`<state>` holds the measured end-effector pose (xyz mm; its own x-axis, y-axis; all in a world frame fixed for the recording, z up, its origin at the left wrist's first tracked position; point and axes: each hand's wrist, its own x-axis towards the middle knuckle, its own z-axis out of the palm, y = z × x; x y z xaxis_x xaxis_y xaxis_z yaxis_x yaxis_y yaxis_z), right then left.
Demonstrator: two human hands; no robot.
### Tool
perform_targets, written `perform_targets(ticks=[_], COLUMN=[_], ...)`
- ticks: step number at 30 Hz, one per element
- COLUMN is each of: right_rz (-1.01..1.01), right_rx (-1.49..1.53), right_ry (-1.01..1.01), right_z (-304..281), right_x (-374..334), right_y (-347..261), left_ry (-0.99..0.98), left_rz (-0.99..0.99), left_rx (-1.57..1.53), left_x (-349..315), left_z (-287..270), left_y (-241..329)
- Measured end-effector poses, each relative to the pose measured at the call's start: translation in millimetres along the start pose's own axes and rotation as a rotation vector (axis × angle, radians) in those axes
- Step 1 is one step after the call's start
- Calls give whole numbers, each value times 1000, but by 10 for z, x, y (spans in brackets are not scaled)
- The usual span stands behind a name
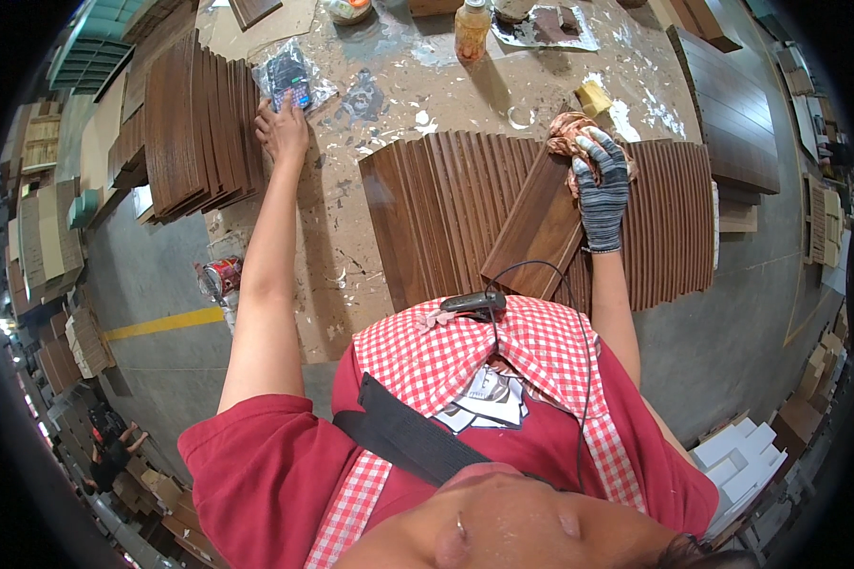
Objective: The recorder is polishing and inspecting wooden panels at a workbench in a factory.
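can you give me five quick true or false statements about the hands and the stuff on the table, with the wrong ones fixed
1. The right hand wears a striped glove. True.
2. The left hand wears a matching glove. False: it is bare.
3. A loose brown board lies slantwise on top of the row of boards. True.
4. The crumpled cloth is under the left hand. False: it is at the right hand, near the far end of the loose brown board.
5. The bottle of orange liquid lies on its side. False: it stands upright at the far part of the table.
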<state>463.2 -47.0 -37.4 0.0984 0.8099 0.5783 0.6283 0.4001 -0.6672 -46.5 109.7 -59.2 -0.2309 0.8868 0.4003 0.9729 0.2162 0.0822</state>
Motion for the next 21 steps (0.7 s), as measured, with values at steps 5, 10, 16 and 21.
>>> perform_targets(ticks=[5,10,16,21], right_rz=[-8,-38,-42,-58], right_rx=[-9,-24,28,-6], right_ry=[-4,-13,-18,-9], right_z=[7,40,79,85], right_x=[34,129,185,189], right_y=[-50,-128,-174,-181], left_ry=[28,51,101,93], left_rz=[-38,-23,-5,-21], left_rx=[-37,-67,-82,-82], left_x=[-82,-279,-377,-347], left_z=[-74,-120,-100,-86], left_y=[20,-28,-64,-73])
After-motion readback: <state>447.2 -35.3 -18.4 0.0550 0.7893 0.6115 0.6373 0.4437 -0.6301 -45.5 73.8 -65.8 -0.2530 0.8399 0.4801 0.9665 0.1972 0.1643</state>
